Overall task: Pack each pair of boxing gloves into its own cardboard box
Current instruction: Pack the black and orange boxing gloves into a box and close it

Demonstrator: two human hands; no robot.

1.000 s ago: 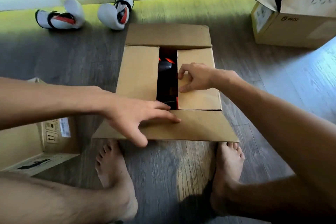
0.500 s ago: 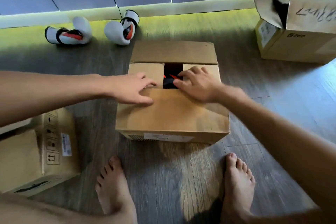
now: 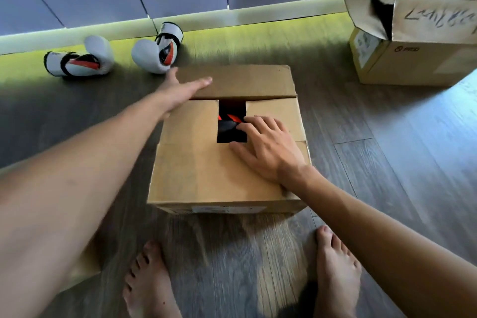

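Observation:
A cardboard box (image 3: 206,175) stands on the floor in front of my feet. Its near flap and both side flaps are folded down. A dark gap in the top shows black and red boxing gloves (image 3: 229,124) inside. My right hand (image 3: 268,147) lies flat on the near and right flaps, fingertips at the gap's edge. My left hand (image 3: 180,91) reaches over the box's far left corner, fingers spread on the far flap (image 3: 245,81), which still tilts outward. Two white boxing gloves (image 3: 80,60) (image 3: 154,53) lie on the floor beyond the box, by the wall.
A second cardboard box (image 3: 413,54) with raised flaps stands at the far right. Part of another box (image 3: 82,263) shows under my left forearm. My bare feet (image 3: 149,281) (image 3: 335,266) rest on the wooden floor. Wall panels run along the back.
The near flap was folded down over the box. My left hand then moved from that flap to the far flap. My right hand stayed on top, pressing the flaps.

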